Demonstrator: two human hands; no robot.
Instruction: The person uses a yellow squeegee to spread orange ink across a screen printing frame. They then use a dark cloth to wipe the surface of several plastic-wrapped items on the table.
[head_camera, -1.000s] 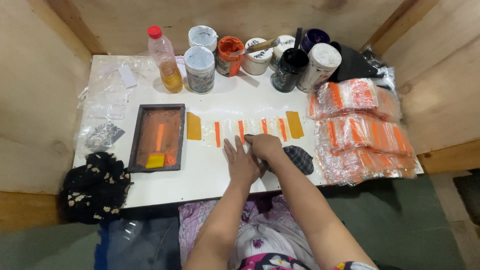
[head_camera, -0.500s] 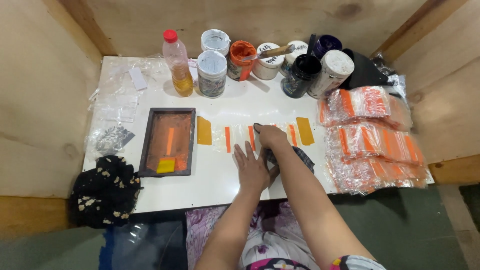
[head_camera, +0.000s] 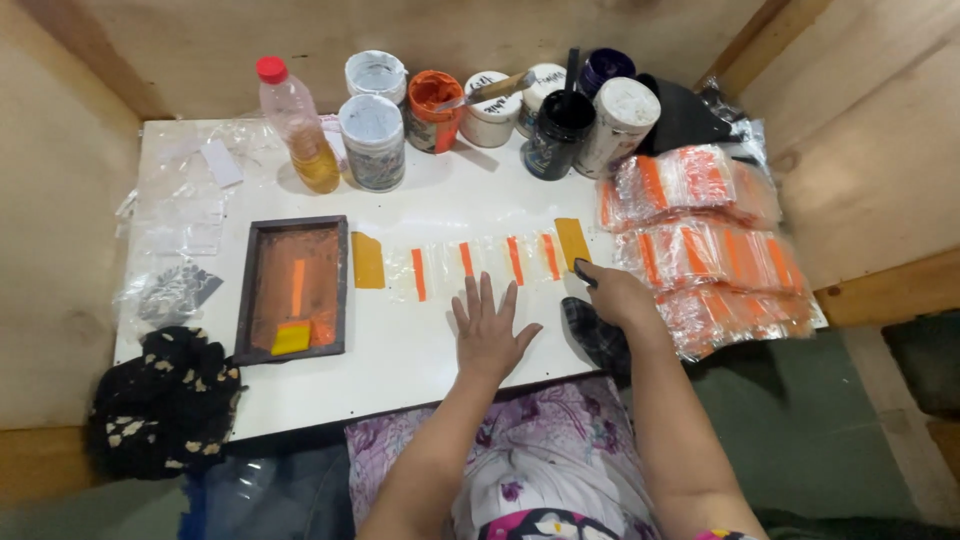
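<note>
White worktop (head_camera: 430, 350): row of clear bags with orange stripes (head_camera: 480, 265)
left hand (head_camera: 490, 325): flat, released, just below row
right hand (head_camera: 620, 295): clenched on dark squeegee (head_camera: 584, 273)
step: printing stripes, probably
next: needs bags aligned

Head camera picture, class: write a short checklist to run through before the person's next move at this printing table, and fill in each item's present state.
1. Left hand lies flat on the white table, just below the row of clear bags with orange stripes: ok.
2. Right hand holds a small dark thing near the row's right end: cannot tell what it is.
3. Row lies straight between two yellow tabs: ok.
4. Framed screen lies flat, a yellow scraper resting in it: ok.
5. Orange paint jar stands open, away from the hands: ok.
6. Stacks of printed bags stay on the table's right edge: ok.
</note>
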